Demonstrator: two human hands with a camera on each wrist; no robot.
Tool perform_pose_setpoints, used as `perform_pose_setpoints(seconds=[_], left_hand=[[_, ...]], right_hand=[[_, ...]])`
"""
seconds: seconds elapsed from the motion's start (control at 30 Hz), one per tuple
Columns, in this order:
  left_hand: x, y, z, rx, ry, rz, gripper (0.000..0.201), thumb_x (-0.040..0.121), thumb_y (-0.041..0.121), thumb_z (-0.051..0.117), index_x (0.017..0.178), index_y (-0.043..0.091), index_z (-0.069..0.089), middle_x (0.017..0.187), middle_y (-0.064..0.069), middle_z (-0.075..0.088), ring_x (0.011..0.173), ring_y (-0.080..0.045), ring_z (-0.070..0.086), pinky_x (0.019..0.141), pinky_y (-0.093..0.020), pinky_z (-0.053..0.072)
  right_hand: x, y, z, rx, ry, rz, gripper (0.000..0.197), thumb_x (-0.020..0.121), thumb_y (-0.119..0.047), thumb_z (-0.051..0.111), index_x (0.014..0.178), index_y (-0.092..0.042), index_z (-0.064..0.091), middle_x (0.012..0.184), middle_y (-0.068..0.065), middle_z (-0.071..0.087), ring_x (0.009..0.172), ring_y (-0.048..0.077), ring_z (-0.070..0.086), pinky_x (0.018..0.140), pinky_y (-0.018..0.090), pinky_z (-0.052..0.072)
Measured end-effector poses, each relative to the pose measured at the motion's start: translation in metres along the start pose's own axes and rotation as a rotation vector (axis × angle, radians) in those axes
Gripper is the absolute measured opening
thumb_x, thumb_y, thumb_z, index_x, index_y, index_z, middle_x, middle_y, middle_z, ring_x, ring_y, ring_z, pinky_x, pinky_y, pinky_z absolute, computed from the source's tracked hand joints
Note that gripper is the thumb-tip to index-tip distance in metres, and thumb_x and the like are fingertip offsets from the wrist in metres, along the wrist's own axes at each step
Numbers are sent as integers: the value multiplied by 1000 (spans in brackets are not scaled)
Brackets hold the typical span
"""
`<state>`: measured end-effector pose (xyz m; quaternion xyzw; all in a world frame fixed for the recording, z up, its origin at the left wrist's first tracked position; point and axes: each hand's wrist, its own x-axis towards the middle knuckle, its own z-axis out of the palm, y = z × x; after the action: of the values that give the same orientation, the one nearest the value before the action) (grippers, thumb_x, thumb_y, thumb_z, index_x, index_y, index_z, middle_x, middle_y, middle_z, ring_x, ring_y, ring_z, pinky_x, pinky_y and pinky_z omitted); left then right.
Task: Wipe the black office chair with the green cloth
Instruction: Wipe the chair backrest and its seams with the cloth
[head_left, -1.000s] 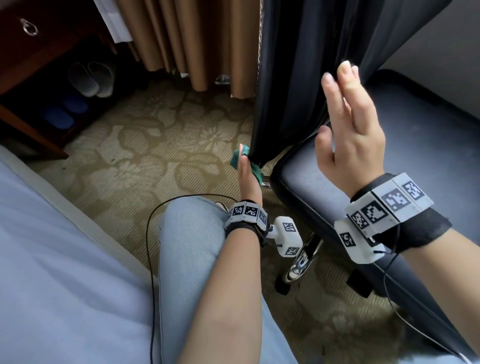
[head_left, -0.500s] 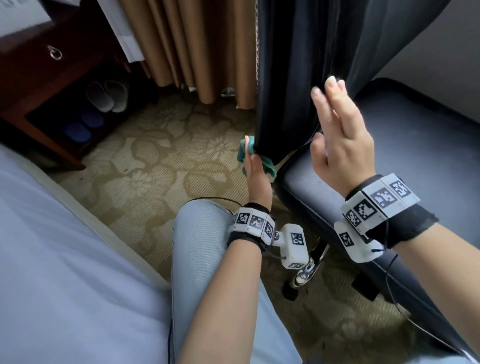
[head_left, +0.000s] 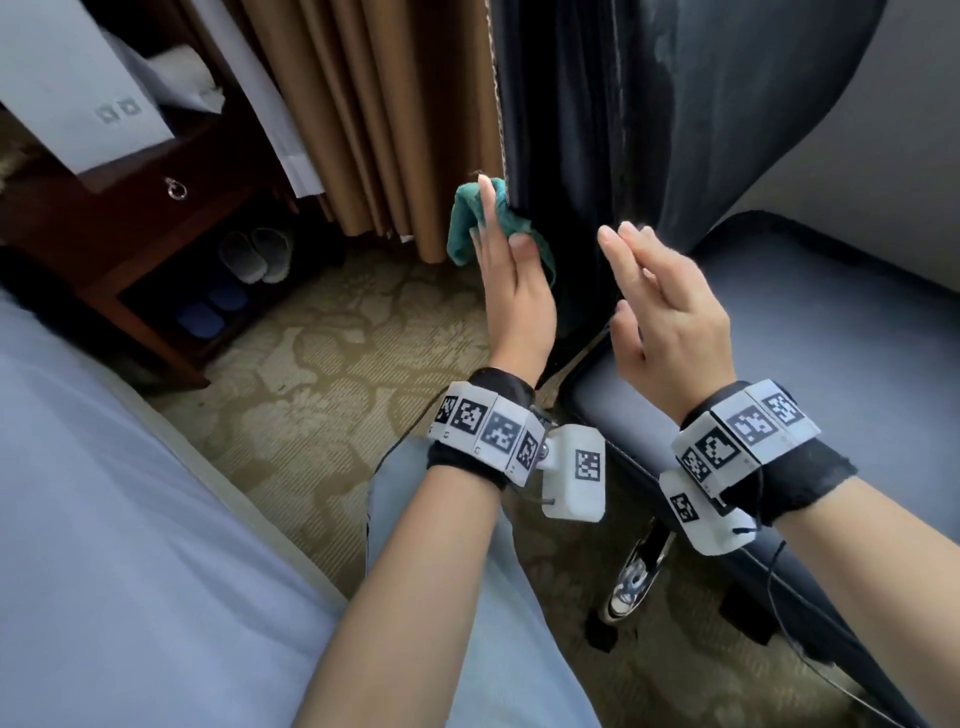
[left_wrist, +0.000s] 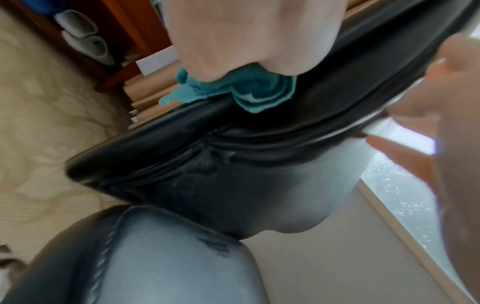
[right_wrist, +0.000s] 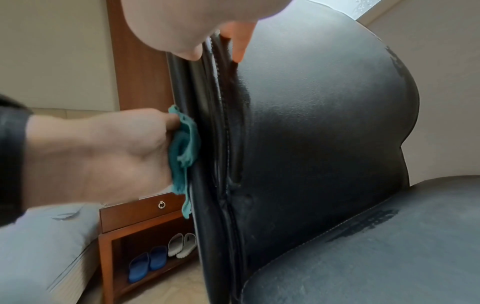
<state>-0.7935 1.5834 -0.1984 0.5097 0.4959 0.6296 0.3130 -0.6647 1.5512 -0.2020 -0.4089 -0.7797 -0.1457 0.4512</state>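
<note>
- Green cloth (head_left: 470, 221) was bunched against the outer side edge of the black office chair (head_left: 623, 156) backrest, low on that edge, above the seat (head_left: 831, 332).
- Left hand (head_left: 511, 291) pressed the cloth onto that edge with fingers (head_left: 487, 208) straight and together, the thumb laid across the fabric; folds of cloth hung below the palm.
- Right hand (head_left: 670, 312) stood on the front side of the backrest, fingers straight and slightly apart, holding nothing; the right wrist view showed a fingertip (right_wrist: 240, 49) at the seam of the backrest.
- Beside the chair hung tan curtains (head_left: 374, 114); a wooden nightstand (head_left: 130, 218) held white slippers (head_left: 254, 254) and blue slippers (head_left: 208, 312) on its lower shelf.
- A bed (head_left: 104, 519) lay at the left.
</note>
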Motion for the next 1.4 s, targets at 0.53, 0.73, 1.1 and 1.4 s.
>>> perform_pose_setpoints(seconds=[0.53, 0.73, 1.1, 1.4], left_hand=[[7, 38, 1, 22, 4, -6, 56, 97, 31, 25, 137, 49, -9, 159, 2, 2, 146, -20, 4, 118, -47, 10], [61, 117, -8, 46, 50, 203, 50, 102, 6, 25, 149, 7, 7, 158, -10, -2, 145, -19, -5, 100, 2, -6], [22, 54, -10, 97, -65, 37, 59, 102, 14, 28, 142, 40, -6, 158, 1, 6, 146, -18, 6, 119, -40, 11], [52, 122, -13, 70, -7, 209, 53, 101, 5, 25, 149, 10, 4, 158, -9, -2, 146, -21, -4, 110, -10, -3]], right_hand=[[78, 12, -12, -94, -6, -120, 57, 84, -9, 50, 139, -4, 36, 138, 2, 28, 126, 25, 32, 109, 33, 33], [79, 11, -13, -62, -5, -101, 58, 82, -9, 49, 138, -6, 38, 139, 2, 31, 127, 26, 34, 108, 32, 32], [73, 8, -10, -29, 5, -65, 57, 83, -9, 46, 139, -9, 36, 141, 1, 32, 127, 27, 38, 103, 35, 38], [76, 10, -17, 5, -22, -90, 56, 83, -7, 48, 138, -6, 40, 139, 2, 35, 121, 30, 42, 101, 35, 38]])
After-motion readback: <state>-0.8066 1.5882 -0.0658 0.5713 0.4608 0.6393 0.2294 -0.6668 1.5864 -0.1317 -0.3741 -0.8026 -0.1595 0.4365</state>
